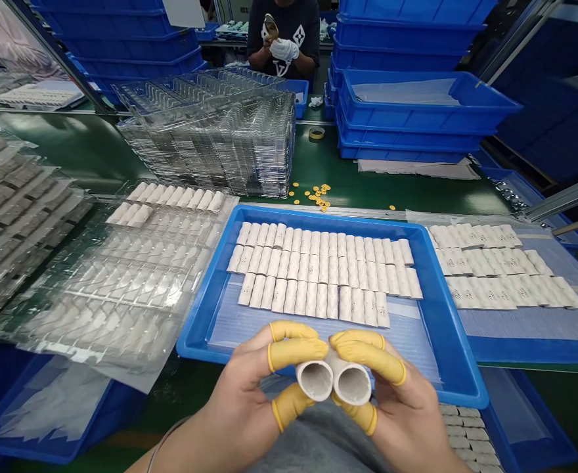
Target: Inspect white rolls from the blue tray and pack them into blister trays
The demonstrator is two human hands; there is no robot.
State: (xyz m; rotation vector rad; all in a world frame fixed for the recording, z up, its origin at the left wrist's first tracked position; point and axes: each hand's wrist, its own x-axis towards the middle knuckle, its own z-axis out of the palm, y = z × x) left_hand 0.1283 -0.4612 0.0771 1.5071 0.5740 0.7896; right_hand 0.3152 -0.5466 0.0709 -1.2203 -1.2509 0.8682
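Note:
My left hand point(249, 401) and my right hand point(397, 407) are close to my body, below the blue tray point(449, 328). Yellow finger cots cover the fingertips of both. Each hand pinches one short white hollow tube, the left tube point(314, 380) and the right tube point(352, 383), held side by side with their open ends toward me. In the blue tray lie three rows of several white ribbed cylinders point(323, 272) on a clear liner.
Clear blister trays point(121, 289) partly filled with white pieces lie at left. A tall stack of clear trays point(220, 138) stands behind. More white pieces point(500, 272) lie at right. Stacked blue bins point(407, 98) and small yellow discs point(316, 194) are farther back. Another person's gloved hands point(282, 46) work beyond.

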